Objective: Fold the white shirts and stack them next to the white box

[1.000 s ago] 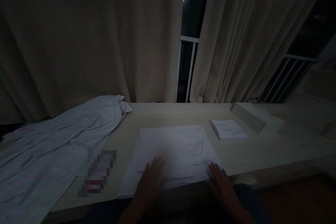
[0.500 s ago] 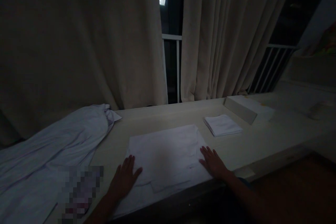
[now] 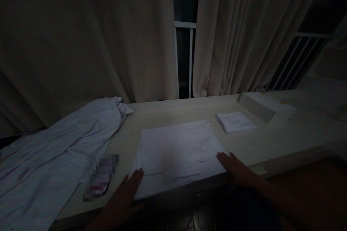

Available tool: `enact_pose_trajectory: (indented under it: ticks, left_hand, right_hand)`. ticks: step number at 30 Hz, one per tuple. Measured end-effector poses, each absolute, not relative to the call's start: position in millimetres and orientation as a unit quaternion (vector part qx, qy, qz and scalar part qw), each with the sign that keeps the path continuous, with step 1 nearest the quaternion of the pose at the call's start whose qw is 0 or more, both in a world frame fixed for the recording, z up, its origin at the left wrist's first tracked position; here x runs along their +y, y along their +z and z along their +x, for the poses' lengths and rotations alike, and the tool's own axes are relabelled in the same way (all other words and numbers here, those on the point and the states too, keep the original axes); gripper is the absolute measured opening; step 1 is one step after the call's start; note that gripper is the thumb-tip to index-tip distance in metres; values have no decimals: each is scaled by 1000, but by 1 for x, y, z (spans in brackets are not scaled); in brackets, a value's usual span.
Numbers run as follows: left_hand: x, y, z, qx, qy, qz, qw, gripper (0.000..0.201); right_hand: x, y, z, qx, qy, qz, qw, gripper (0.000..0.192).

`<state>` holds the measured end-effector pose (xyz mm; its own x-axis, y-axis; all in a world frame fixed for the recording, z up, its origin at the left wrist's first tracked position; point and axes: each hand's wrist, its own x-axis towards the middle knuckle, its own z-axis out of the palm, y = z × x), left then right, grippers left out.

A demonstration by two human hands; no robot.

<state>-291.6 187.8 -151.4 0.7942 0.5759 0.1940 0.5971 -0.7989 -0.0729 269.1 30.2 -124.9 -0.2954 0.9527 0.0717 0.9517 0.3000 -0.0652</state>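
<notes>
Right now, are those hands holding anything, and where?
Nothing is gripped. The left hand and right hand lie flat at the near corners of the white cloth.

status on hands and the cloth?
Left hand flat at spread cloth's near-left corner. Right hand flat at near-right corner. Loose sheet left, clear of it.

Flat cloth (image 3: 177,151) mid-table (image 3: 284,140) — loose sheet (image 3: 54,151) left, folded cloth (image 3: 235,122) right-behind.
</notes>
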Motion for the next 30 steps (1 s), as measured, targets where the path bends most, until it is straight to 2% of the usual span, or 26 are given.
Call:
enact_pose_trajectory:
  ticks: [8, 12, 16, 21, 26, 30]
  left_hand:
    - [181, -144, -308, -284, -84, -954, 38, 103]
    - [183, -130, -325, -258, -75, -963, 36, 92]
    - [188, -120, -323, -235, -104, -966, 36, 79]
    - [192, -123, -308, -287, -128, -949, 24, 76]
    - [212, -137, -321, -259, -76, -963, 22, 81]
    - [229, -143, -330, -226, -60, -972, 31, 76]
  right_hand:
    - [24, -120, 275, -802, 23, -591, 85, 81]
    - [10, -102, 286, -812, 52, -577, 70, 81]
    - [14, -93, 297, -832, 19, -552, 51, 89]
    - [35, -106, 304, -848, 13, -529, 31, 90]
    - [40, -130, 315, -846, 24, -530, 47, 83]
    - [37, -136, 324, -849, 30, -526, 44, 74]
